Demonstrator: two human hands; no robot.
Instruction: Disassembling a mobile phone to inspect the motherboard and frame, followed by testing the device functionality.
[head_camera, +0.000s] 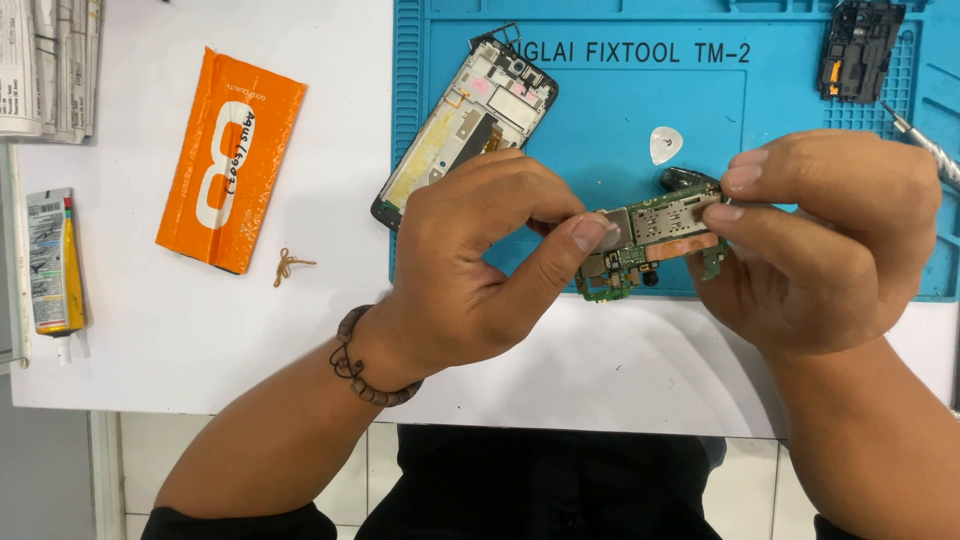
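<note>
Green rectangular phone circuit board, pinched at both ends between left hand and right hand above the blue silicone repair mat's near edge, under inspection; next move likely needs steady fingertip turning.

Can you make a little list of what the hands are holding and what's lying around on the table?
left hand: pinches the left end of the green circuit board
right hand: pinches the board's right end
board: held up above the blue mat's front edge
opened phone frame: lies tilted on the mat's left edge
white pick: on the mat, behind the board
black cover piece: top right of the mat
orange packet: on the white table
glue tube: far left
</note>
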